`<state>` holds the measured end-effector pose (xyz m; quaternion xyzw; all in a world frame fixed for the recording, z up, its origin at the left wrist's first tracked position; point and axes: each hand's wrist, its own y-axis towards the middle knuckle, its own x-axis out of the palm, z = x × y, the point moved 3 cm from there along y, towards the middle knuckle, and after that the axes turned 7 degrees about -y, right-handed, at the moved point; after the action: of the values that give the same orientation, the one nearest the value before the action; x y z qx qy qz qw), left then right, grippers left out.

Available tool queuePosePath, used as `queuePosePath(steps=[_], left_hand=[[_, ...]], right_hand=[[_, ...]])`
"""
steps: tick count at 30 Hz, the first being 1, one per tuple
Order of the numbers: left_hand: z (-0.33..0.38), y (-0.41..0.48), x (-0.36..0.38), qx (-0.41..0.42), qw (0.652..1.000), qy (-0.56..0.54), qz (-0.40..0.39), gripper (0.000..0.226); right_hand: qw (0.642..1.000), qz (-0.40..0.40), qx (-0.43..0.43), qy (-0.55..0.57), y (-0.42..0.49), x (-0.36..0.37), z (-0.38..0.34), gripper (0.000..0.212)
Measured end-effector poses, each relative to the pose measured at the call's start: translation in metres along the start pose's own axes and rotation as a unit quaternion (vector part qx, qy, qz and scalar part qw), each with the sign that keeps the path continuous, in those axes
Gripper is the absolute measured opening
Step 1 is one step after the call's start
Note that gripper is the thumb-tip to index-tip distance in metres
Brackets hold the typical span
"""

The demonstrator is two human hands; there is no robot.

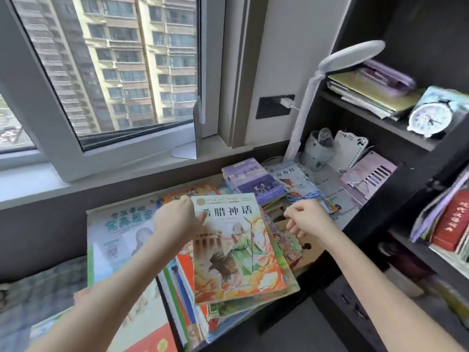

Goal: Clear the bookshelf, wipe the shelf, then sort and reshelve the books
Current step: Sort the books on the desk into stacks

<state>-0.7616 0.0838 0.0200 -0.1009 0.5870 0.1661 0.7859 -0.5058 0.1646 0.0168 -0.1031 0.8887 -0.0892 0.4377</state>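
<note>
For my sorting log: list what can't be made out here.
Head view only.
Left hand: fingers behind the corner of the top book it pinches.
Lower books: covered by the top book.
Red book, far right: cut by the frame edge, title blurred.
Clock: time too blurred.

- I cannot make out the left hand's (pixel 177 221) fingertips where it meets the top book's (pixel 238 247) left edge, so its hold is unclear to me.
- That book covers most of the stack (pixel 182 288) beneath.
- The right edge cuts off the red book (pixel 453 221).
- The clock's (pixel 430 119) numerals blur.
</note>
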Motion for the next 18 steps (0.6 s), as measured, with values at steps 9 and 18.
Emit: queuePosePath(steps=[9,18], left_hand=[[0.003,0.055,-0.021,0.027,0.981,-0.187,0.038,0.021],[0.026,0.117,0.007,0.007,0.961,-0.270,0.061,0.013]], right_hand=[[0.925,0.148,0.225,0.267,0.111,0.007,0.045,0.020],[0.862,0.190,0.315,0.348,0.201,0.025,0.086,0.023]])
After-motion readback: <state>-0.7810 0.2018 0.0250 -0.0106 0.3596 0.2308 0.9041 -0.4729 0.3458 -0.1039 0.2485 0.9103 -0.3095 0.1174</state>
